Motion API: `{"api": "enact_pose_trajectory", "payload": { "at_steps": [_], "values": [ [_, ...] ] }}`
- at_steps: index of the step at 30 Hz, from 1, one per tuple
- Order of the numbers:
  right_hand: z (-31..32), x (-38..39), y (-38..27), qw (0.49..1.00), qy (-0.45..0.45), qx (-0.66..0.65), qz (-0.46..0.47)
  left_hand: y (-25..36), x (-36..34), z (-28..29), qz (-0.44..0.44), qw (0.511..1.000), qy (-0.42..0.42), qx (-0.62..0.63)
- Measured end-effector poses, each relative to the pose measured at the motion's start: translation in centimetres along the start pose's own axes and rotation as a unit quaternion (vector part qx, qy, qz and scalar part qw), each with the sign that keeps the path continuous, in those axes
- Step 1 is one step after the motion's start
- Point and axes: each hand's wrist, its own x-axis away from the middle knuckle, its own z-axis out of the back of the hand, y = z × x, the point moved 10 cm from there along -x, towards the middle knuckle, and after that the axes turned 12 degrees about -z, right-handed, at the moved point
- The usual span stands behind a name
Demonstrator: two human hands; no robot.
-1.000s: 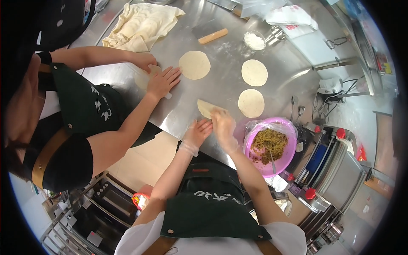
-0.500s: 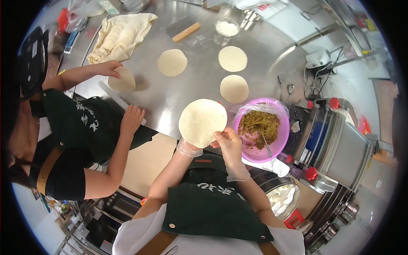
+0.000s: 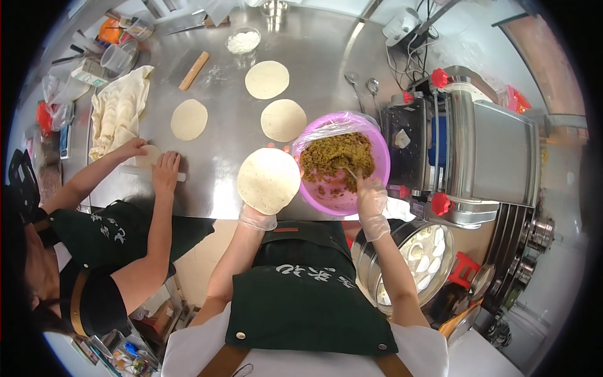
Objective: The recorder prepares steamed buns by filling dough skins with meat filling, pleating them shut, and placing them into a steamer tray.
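The left hand (image 3: 257,217), in a thin clear glove, lies palm up under one round flat sheet of pale dough (image 3: 269,180); the fingers are spread beneath the sheet and mostly hidden by it, so the sheet rests on them over the near edge of the steel worktable (image 3: 314,56); the sheet is just beside the purple plastic bowl (image 3: 370,147) and may touch its rim, I cannot tell. The right hand (image 3: 371,198), also gloved, is at the near side of this bowl, its fingers pinched around a thin utensil (image 3: 352,174) which goes into the brownish-green minced filling (image 3: 338,160); the kind of utensil is too small to tell.

On the table, three more round dough sheets (image 3: 267,79) lie flat and apart from each other; two are behind the bowl, one is further to the left. There is one wooden rolling pin (image 3: 193,70), one small bowl of white flour (image 3: 243,41) and one crumpled cream cloth (image 3: 119,110) at the left.

A second person stands at the left side; both of that person's hands (image 3: 166,169) press on a small piece of dough and a pale roller. To the right of the bowl stands one steel machine with red knobs (image 3: 483,151); below it one round steel steamer tray (image 3: 414,257) holds white dumplings.
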Motion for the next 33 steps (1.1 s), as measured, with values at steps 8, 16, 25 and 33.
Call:
{"api": "enact_pose_trajectory", "payload": {
  "at_steps": [8,16,25,33],
  "values": [
    [4.3,-1.1,0.1,0.98,-0.016,-0.177,-0.087,-0.9,1.5,6.6,0.041,0.995,0.077,-0.051],
    [-0.5,-2.7,-2.4,0.963,-0.039,-0.251,-0.093,-1.4,1.3,7.8,0.037,0.994,0.062,-0.086],
    [1.6,-2.6,-3.5,0.989,-0.059,-0.131,-0.037,-0.9,1.1,8.7,0.057,0.993,0.075,-0.067],
    [-2.5,-1.7,-3.8,0.978,-0.072,-0.177,-0.086,-1.3,1.0,8.6,0.05,0.989,0.078,-0.111]
  ]
}}
